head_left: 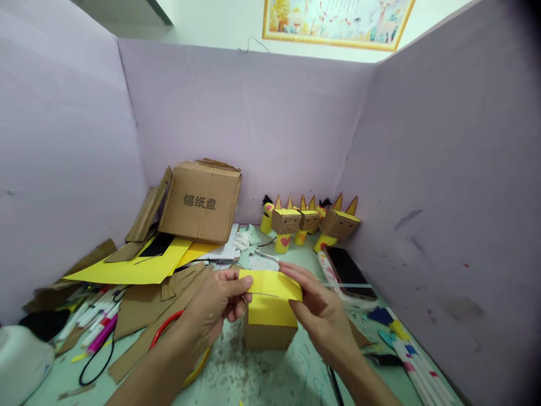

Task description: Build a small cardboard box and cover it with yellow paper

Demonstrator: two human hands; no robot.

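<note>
The tabletop (228, 378) box (271, 334) is already topped yellow. Your left fingers (239, 286) and right fingers (299, 275) grasp a strip (270, 282), seemingly unattached.

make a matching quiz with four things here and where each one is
1. yellow strip
2. phone
3. carton
4. framed picture

A. above the back panel
B. tilted, at the back left of the table
C. pinched by the left hand, with the right hand at its other end
D. lying near the right panel

Pairs: 1-C, 2-D, 3-B, 4-A
</note>
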